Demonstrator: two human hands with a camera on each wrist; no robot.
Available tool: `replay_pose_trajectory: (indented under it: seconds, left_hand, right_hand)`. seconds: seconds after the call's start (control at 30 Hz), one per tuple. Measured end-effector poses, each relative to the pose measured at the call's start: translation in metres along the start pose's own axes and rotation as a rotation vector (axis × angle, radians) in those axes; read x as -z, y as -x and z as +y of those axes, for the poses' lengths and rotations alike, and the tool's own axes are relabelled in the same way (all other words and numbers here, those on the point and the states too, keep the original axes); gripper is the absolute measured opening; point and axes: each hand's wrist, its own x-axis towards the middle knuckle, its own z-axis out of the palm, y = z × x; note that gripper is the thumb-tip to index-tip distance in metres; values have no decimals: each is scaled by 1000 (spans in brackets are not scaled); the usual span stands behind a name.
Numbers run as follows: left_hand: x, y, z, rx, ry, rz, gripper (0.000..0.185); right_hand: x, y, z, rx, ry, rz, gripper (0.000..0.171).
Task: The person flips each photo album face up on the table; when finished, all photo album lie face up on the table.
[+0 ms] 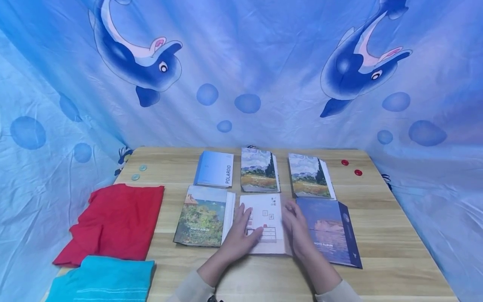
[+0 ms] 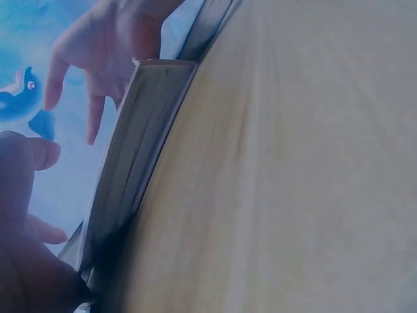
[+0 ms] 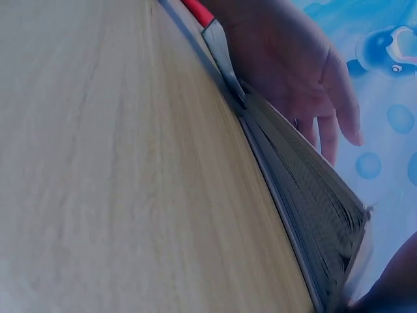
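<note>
A white-faced photo album (image 1: 269, 243) with small printed boxes lies between my two hands at the front middle. My left hand (image 1: 240, 235) rests over its left part, fingers and thumb extended across the face. Along its right edge stands my right hand (image 1: 298, 226), fingers loose and pointing away from me. The left wrist view shows the right hand (image 2: 117, 52) with fingers apart beyond the album's thick side (image 2: 140, 124). Layered pages (image 3: 313, 189) show edge-on in the right wrist view, with the left hand (image 3: 287, 72) behind them.
A garden-cover album (image 1: 203, 218) lies to the left, a purple seascape album (image 1: 324, 230) to the right. Behind are a blue Polaroid album (image 1: 214, 167) and two landscape albums (image 1: 258, 172). Red cloth (image 1: 120, 222), turquoise cloth (image 1: 109, 279), green discs (image 1: 135, 177) and red discs (image 1: 358, 172) lie around.
</note>
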Motion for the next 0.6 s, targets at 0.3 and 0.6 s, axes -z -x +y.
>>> replay_pose_trajectory:
  seconds: [0.3,0.6]
  left_hand:
    - [-9,-2,1,6,51,1,81]
    - [-22,-5,12,88,108,-27,80]
  right_hand:
    - [-4,-4,3,-23,-145,91,56]
    - [-5,-4,-1,-92,-231,57,52]
